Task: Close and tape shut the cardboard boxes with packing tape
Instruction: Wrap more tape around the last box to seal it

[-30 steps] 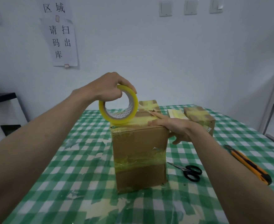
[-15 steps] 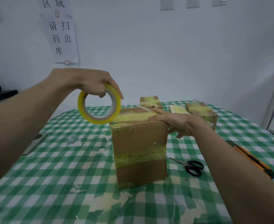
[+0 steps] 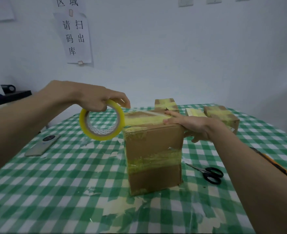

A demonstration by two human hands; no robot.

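Cardboard box (image 3: 153, 154) stands mid-table, my right hand (image 3: 192, 126) resting flat on its top right edge. My left hand (image 3: 95, 98) grips the tape roll (image 3: 102, 123) just beside its upper left corner.

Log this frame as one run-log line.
phase: taping box top | left hand: grips tape roll, beside box's left edge | right hand: presses on cardboard box | scissors: idle on table

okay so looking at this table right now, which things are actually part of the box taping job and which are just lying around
In use:
tape roll in the left hand
tall cardboard box, right hand pressing its top
three smaller taped boxes behind, probably done
scissors and orange utility knife, likely for cutting tape

Lying about:
phone
wall notice
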